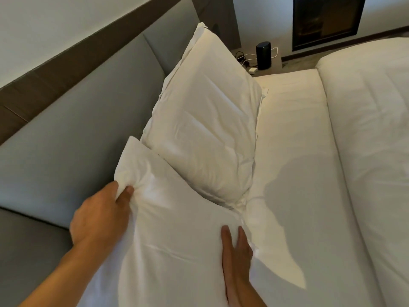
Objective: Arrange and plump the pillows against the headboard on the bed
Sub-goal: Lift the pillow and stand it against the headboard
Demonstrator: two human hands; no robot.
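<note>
Near pillow (pixel 177 229) in play, lying at six o'clock against the grey headboard (pixel 77 134). The left hand (pixel 99 216) pinches its top corner between thumb and fingers, while the right hand (pixel 235 251) lies flat, fingers straight, pressing its lower edge. This looks like the plumping step. The far pillow (pixel 205 129), up at twelve o'clock, already leans on the headboard. Next call: lift that pinched corner and stand this one up alongside its partner.

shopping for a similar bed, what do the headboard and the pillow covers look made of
Headboard: grey padded panels, smooth and matte, likely faux leather or tight fabric, with seams between the panels. Near pillow and far pillow: thin white woven cloth, probably cotton, creasing finely and bunching.
</note>
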